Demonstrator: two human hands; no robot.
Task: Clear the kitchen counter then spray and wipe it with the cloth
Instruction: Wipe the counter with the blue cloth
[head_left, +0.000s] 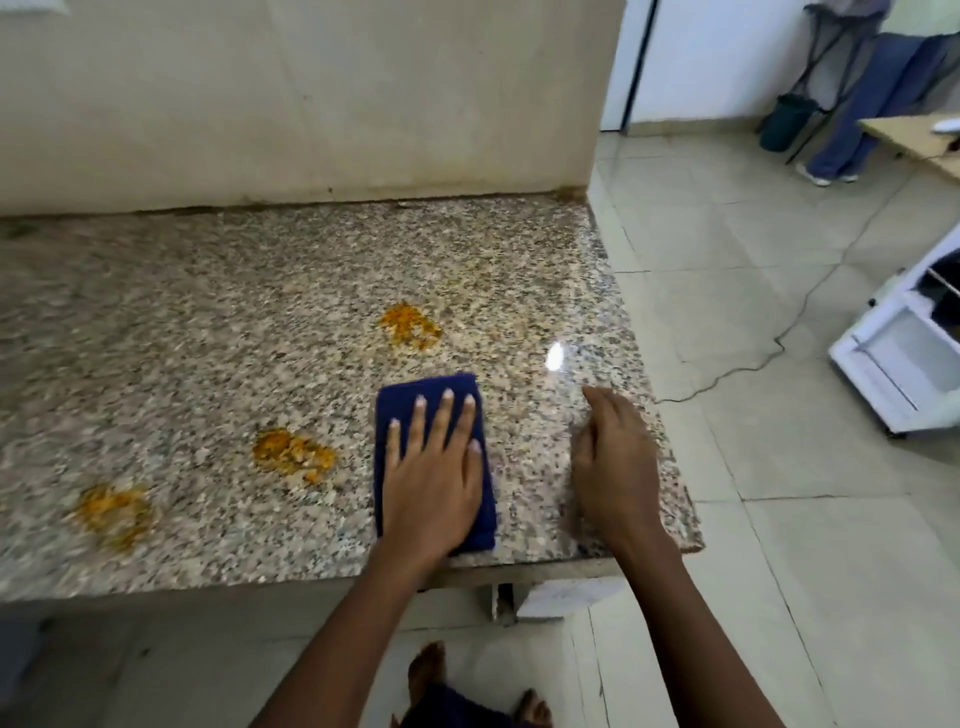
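Wiping is the step we are judging to be in hand: our left hand (434, 480) is pressing flat, fingers spread, on the cloth (434, 457) near the surface's (208, 291) front right corner. Our right hand (613, 467) is hovering beside it, loosely spread and holding nothing. Three orange stains (410, 326) are lying left and ahead, so we are probably needing strokes leftward, where room is opening; the right edge is sitting close.
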